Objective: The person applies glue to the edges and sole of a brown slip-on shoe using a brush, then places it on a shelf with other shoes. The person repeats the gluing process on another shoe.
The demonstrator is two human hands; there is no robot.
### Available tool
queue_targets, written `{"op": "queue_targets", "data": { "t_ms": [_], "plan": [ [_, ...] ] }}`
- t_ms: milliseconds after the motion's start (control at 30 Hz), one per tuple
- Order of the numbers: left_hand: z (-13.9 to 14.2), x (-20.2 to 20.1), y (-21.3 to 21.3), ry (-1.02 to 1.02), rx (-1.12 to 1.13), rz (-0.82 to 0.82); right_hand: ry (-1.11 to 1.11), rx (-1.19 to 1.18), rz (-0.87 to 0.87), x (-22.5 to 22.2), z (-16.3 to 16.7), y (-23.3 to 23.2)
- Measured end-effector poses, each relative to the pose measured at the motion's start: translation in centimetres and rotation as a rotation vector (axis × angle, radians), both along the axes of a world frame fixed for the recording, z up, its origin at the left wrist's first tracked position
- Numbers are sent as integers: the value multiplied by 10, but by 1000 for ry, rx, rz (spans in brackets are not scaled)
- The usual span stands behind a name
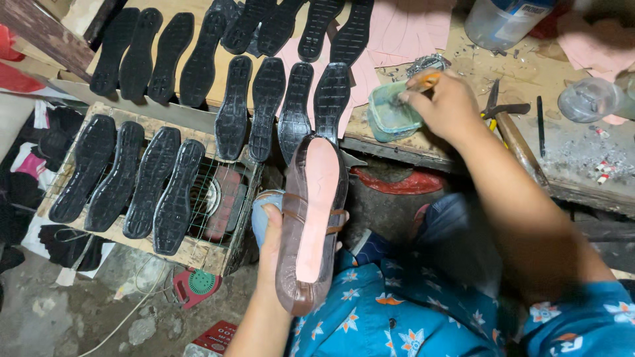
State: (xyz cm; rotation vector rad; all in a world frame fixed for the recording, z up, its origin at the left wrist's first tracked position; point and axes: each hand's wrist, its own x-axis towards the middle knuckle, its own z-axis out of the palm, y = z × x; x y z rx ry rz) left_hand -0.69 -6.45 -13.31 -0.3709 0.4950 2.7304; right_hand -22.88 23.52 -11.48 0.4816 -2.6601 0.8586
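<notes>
So my left hand (270, 231) has the shoe (311, 221) gripped from underneath, thumb wrapped over the near side edge, holding it bottom-up over my lap, just off the front edge of the bench (463, 149). It's a brown upper pulled over a last, leather folded in and puckered round the rim, with a pale pink insole (317, 205) showing down the middle and a brown strap running across the waist. Toe points away from me toward the bench edge, heel down by my blue patterned shirt. My right hand (446, 106) is up at the front edge of the bench with fingers pinched shut on an orange-handled brush (423, 80), and the tip is dipped in the little greenish plastic tub (390, 114). Whatever's in the tub looks cloudy and smeary, can't really tell more than that. At the far right of the bench there's a clear plastic cup (585, 99), and a bigger translucent jar (506, 20) sits at the back edge; contents of both are too hard to make out. Pliers (503, 109) and a hammer (519, 145) lie just right of my hand. Left of the shoe, black rubber soles (264, 106) are lined up tread-up in rows on the board and on a wire-mesh crate (218, 205).
</notes>
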Motion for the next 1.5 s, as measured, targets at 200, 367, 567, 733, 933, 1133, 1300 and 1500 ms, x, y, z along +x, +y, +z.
{"op": "queue_targets", "data": {
  "t_ms": [200, 367, 567, 733, 933, 1133, 1300, 1500],
  "plan": [
    [10, -4, 2, 59, -187, 12, -157, -95, -82, 39, 18, 13],
    [27, -3, 3, 245, -222, 12, -319, -649, -89, 59, 18, 17],
    [41, -4, 10, 375, -326, -52, -465, -1244, 138, 104, 35, 1],
    [45, -5, 20, 426, -299, -68, -283, -1280, 323, 142, 58, -34],
    [46, -9, 14, 525, -460, -46, -179, -1036, 382, 165, 78, -58],
    [48, -8, 12, 504, -448, -48, -168, -1004, 371, 166, 87, -43],
    [54, -11, 10, 528, -563, -41, -133, -785, 464, 164, 96, -38],
    [56, -11, 10, 533, -647, -44, -74, -784, 401, 157, 96, -43]
  ]
}}
